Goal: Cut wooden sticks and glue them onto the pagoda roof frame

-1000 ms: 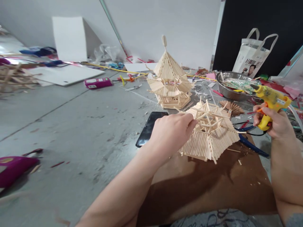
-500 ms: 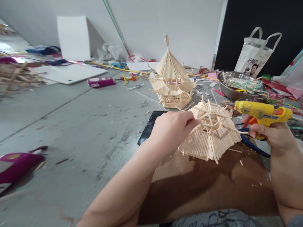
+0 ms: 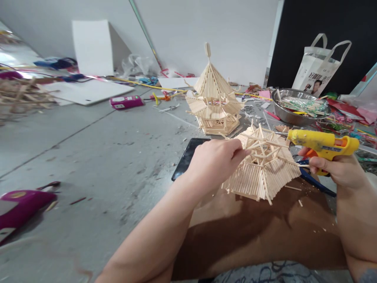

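A low model of pale wooden sticks (image 3: 259, 181) stands on brown cardboard, its top an open lattice. My left hand (image 3: 218, 155) pinches a thin stick (image 3: 255, 147) at the left side of that lattice. In my right hand (image 3: 335, 167) is a yellow glue gun (image 3: 315, 140), its metal nozzle pointing left over the back right of the model. Behind stands a taller stick pagoda (image 3: 213, 90) with a pointed roof.
Partly under my left wrist lies a black phone (image 3: 187, 157). Blue-handled pliers (image 3: 316, 182) rest right of the model. Farther back are a metal bowl (image 3: 299, 118) of sticks and a white bag (image 3: 316, 70). Purple devices (image 3: 126, 102) lie on the left floor.
My right hand and the glue gun have moved slightly left, bringing the nozzle over the model's back edge. My left hand has stayed almost still.
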